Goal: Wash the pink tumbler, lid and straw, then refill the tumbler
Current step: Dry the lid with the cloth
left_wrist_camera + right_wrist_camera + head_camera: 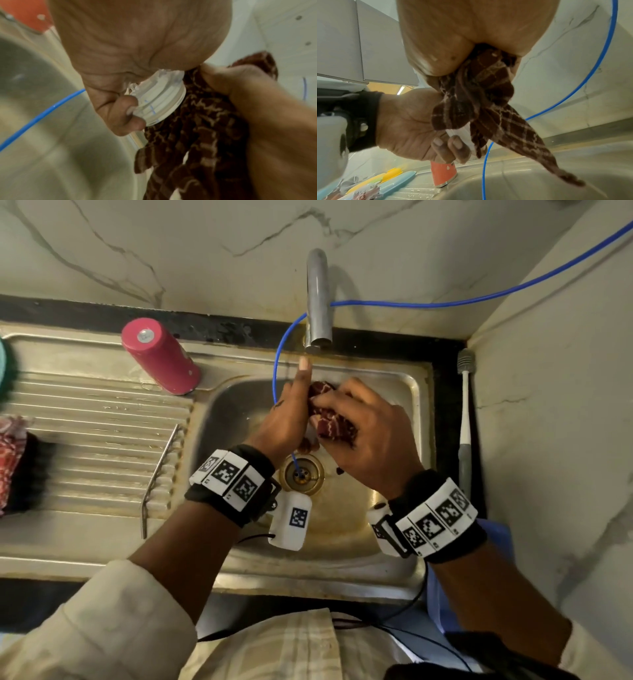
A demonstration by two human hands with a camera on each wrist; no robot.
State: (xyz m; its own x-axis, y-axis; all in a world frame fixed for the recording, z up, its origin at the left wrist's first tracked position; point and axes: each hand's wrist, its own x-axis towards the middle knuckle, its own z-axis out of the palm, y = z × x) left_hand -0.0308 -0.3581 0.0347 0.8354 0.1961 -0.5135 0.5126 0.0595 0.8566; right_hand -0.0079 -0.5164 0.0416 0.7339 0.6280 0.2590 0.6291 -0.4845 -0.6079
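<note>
left hand (120, 67) pinches the white lid (159, 102) while right hand (370, 429) clutches a brown cloth (197, 135) against it.

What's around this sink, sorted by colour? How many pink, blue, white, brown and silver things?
Pink: 1, the tumbler, upside down on the drainboard.
Blue: 1, the hose.
White: 2, the lid in the left hand, and the brush.
Brown: 1, the cloth in the right hand.
Silver: 2, the tap and the straw.
Total: 7.
</note>
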